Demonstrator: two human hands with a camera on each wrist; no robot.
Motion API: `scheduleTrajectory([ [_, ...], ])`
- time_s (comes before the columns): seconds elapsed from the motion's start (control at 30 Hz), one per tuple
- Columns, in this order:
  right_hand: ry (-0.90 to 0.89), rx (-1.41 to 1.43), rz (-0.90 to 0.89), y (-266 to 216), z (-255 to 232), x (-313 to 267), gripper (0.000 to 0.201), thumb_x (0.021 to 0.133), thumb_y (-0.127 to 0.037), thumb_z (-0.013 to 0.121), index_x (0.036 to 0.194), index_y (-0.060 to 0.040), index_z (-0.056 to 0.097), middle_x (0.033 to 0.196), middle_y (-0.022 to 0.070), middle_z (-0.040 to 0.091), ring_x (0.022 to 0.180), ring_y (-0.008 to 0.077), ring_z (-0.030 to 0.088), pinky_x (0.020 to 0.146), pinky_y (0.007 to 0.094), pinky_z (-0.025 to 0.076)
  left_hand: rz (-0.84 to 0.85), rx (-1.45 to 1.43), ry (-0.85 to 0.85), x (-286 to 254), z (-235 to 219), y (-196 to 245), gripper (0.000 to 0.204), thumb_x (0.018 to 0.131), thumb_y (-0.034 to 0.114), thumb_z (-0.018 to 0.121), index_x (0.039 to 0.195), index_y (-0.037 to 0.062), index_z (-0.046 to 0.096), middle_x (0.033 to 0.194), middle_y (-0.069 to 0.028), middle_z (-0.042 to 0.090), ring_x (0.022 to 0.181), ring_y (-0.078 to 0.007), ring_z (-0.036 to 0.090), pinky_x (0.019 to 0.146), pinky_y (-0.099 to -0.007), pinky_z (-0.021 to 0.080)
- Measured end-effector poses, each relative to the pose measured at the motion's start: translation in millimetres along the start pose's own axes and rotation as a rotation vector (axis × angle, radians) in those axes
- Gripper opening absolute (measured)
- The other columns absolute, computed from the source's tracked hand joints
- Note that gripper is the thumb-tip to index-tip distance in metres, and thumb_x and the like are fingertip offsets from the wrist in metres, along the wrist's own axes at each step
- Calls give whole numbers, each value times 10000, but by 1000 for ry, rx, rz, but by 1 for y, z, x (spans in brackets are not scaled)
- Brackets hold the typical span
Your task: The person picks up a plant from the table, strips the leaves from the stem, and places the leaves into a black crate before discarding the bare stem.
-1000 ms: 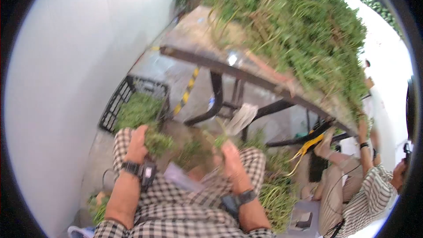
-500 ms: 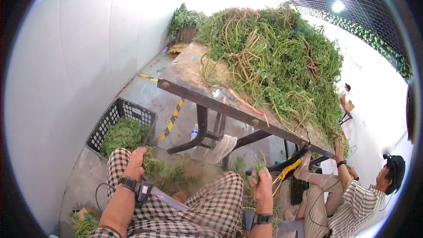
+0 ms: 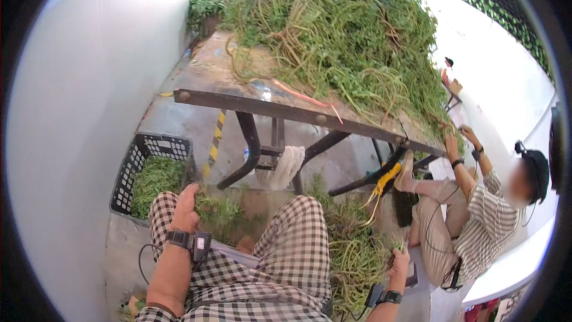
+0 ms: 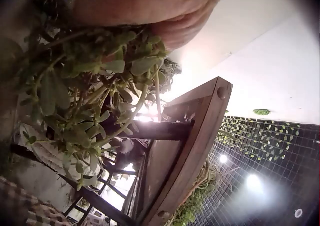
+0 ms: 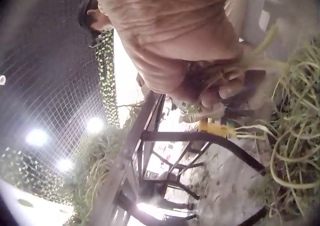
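My left hand (image 3: 186, 211) is above my left knee, holding a bunch of purslane sprigs (image 3: 217, 207). Their small oval leaves (image 4: 82, 106) hang below the fingers in the left wrist view. Out to the right, my right hand (image 3: 398, 268) is at the edge of a heap of long green stems (image 3: 357, 256) on the floor. Its fingers curl round a few plant stems (image 5: 215, 71) in the right wrist view, and the palm hides part of them.
A black crate (image 3: 122, 182) with cut greens (image 3: 158, 188) stands left of my knee. Ahead, a table (image 3: 238, 104) bears a tall mound of plants (image 3: 351, 42). A white cloth (image 3: 287, 168) hangs beneath it. Another person (image 3: 485, 226) sits at the right, reaching to the table edge.
My right hand has moved from over my lap out to the right and down to the stem heap, carrying its stems. My left hand keeps its bunch near the left knee.
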State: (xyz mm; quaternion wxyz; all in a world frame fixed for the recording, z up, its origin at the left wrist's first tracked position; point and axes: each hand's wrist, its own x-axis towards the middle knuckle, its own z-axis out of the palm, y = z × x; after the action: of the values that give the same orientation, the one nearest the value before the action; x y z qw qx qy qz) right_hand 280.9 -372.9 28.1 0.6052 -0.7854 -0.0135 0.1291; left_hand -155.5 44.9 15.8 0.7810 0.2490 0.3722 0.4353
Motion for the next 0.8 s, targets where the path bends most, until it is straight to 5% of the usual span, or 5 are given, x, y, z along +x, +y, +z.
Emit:
scheduleTrajectory([
  [0.1, 97, -185, -63, 18, -32, 4, 301, 747, -56, 518, 1041, 7, 526, 783, 62, 540, 631, 138, 511, 545, 288, 428, -13, 17, -102, 12, -12, -8, 226, 858, 224, 490, 988, 56, 569, 917, -55, 596, 813, -183, 580, 679, -316, 486],
  [0.23, 204, -168, -121, 46, -54, 13, 116, 753, -109, 564, 834, -50, 506, 659, 20, 483, 551, 114, 467, 457, 288, 360, 519, 870, -253, 26, -45, -18, 208, 871, 226, 490, 979, 62, 560, 920, -54, 588, 817, -179, 568, 674, -304, 477],
  [0.37, 201, -167, -22, 32, -51, -6, 145, 754, -53, 506, 896, -24, 493, 663, 49, 510, 500, 131, 480, 413, 286, 358, -163, 39, -244, 45, -51, -4, 165, 881, 219, 498, 932, 74, 557, 853, -39, 587, 741, -152, 554, 568, -246, 459],
  [0.63, 201, -245, 57, 59, -50, -9, 332, 750, -93, 542, 1070, -2, 546, 743, 68, 562, 589, 145, 527, 497, 282, 406, 496, 892, -222, 1, -8, -12, 128, 886, 179, 500, 930, 68, 544, 827, -21, 554, 737, -117, 530, 568, -211, 441],
  [0.8, 212, -493, 74, 68, -45, -11, 383, 754, -150, 571, 1097, 21, 571, 860, 96, 598, 741, 164, 557, 610, 285, 432, 304, 849, -329, 3, -11, -7, 189, 864, 62, 495, 1053, 52, 496, 956, -10, 531, 816, -83, 506, 617, -184, 431],
])
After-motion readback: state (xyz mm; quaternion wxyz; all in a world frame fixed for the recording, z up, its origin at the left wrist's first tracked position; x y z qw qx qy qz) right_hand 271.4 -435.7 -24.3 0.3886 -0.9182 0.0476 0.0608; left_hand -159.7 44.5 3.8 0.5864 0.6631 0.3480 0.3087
